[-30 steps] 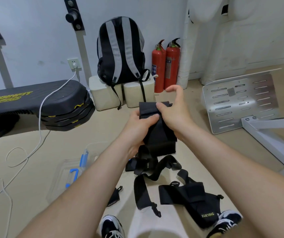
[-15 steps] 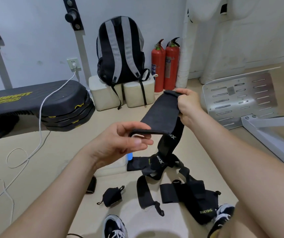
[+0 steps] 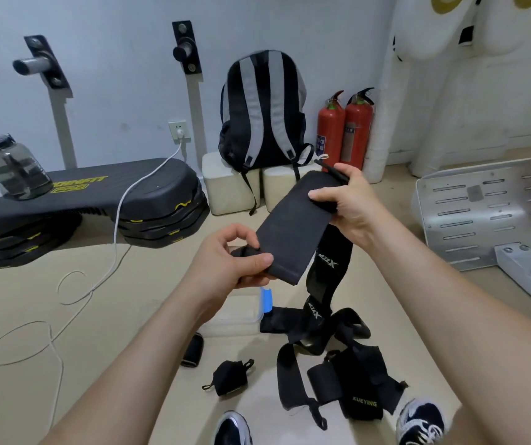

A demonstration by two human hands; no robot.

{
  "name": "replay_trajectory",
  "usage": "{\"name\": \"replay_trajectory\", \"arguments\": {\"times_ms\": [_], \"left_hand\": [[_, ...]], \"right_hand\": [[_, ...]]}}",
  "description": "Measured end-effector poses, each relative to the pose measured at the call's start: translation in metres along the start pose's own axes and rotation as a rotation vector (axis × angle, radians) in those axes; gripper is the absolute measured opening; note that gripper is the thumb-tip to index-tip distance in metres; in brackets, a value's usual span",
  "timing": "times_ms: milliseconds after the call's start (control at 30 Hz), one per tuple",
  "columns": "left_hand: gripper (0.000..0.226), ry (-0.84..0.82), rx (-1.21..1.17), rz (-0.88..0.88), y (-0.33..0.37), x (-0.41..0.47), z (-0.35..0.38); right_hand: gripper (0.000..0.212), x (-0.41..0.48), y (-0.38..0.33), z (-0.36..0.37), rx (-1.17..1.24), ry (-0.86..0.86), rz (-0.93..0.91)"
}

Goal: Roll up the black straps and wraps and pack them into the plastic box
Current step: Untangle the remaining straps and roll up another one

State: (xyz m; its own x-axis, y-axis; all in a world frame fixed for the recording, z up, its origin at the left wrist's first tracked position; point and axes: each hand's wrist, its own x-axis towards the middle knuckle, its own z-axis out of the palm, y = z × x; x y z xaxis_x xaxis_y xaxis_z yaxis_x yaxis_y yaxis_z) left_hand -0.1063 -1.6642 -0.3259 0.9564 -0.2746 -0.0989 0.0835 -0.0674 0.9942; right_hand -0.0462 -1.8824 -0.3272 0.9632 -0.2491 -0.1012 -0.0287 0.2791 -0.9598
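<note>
Beige floor carries the plastic box (image 3: pixel 238 316); above it, the left hand (image 3: pixel 225 261) and right hand (image 3: pixel 350 200) pinch a soft, light black wrap (image 3: pixel 289 226) at its two ends, best for rolling.

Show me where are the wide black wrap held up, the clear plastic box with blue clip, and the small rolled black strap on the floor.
wide black wrap (image 3: pixel 289 229), head view, middle of flat panel
clear plastic box (image 3: pixel 238 319), head view, front wall
small rolled black strap (image 3: pixel 227 377), head view, roll's body
</note>
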Motion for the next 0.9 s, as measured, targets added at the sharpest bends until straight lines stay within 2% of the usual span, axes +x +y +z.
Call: {"name": "replay_trajectory", "arguments": {"times_ms": [67, 167, 233, 300, 400, 467, 600, 700, 900], "left_hand": [[0.024, -0.015, -0.005, -0.018, 0.002, -0.002, -0.003], [0.020, -0.093, 0.057, 0.003, 0.008, -0.004, -0.004], [0.023, -0.154, 0.064, 0.010, 0.011, -0.005, -0.003], [0.016, -0.228, 0.025, 0.002, 0.013, -0.006, -0.005], [0.025, -0.360, -0.048, -0.011, 0.014, -0.006, -0.011], [0.028, -0.389, -0.059, -0.010, 0.011, -0.004, -0.014], [0.013, -0.301, 0.014, 0.053, 0.007, -0.001, -0.014], [0.014, -0.138, 0.110, 0.121, 0.005, 0.003, -0.011], [0.021, 0.015, -0.035, 0.130, 0.007, 0.007, 0.000]], "right_hand": [[0.076, 0.003, 0.004, 0.004, -0.027, -0.011, -0.033], [0.077, 0.001, 0.010, 0.015, -0.047, 0.081, -0.106], [0.077, 0.000, 0.012, 0.022, -0.155, 0.102, -0.179], [0.074, -0.001, 0.013, 0.025, -0.256, 0.087, -0.236], [0.071, 0.001, 0.014, 0.020, -0.325, 0.083, -0.260], [0.069, 0.002, 0.015, 0.019, -0.343, 0.077, -0.258], [0.071, 0.006, 0.013, 0.016, -0.210, 0.090, -0.190], [0.077, 0.005, 0.011, 0.015, -0.129, 0.120, -0.147], [0.071, 0.001, 0.010, 0.012, -0.205, 0.120, -0.191]]}}
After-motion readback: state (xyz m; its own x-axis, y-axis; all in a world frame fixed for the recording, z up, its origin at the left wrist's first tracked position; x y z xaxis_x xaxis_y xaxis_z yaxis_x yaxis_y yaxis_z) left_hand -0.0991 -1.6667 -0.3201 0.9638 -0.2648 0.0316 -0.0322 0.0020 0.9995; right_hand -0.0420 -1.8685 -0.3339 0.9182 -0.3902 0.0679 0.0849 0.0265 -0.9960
